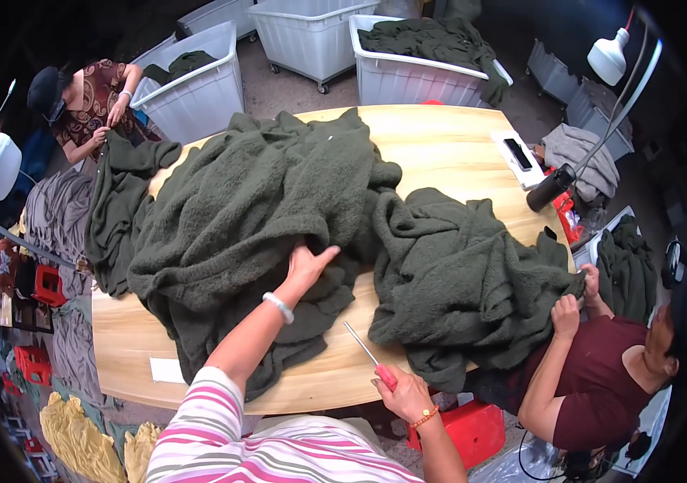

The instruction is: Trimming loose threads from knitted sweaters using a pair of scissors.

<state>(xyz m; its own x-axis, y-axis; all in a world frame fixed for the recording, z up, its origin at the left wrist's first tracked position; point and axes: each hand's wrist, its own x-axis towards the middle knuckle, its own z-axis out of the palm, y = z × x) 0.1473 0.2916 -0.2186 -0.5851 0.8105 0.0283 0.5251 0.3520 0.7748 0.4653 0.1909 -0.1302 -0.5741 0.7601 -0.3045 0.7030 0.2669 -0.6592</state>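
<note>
A large heap of dark green fleecy cloth (pixel 231 185) covers the left and middle of the table. My left hand (pixel 307 266) reaches into a fold at its near side, thumb spread apart and the other fingers partly hidden by the cloth. In my right hand (pixel 408 396), above the table's near edge, is a red-handled tool (pixel 366 346) with a long thin metal shaft, like a screwdriver. The shaft points up and left, clear of the cloth; its tip is too small to make out. Another dark green heap (pixel 456 274) lies to the right of my hands.
A wooden table (pixel 432 145) lies before me. One co-worker (pixel 94 105) handles green cloth at the far left; another (pixel 593 370) grips the right heap. A phone (pixel 518 153) and a black lamp (pixel 551 187) are at the right edge. White bins (pixel 311 40) stand beyond; a red stool (pixel 464 433) is near me.
</note>
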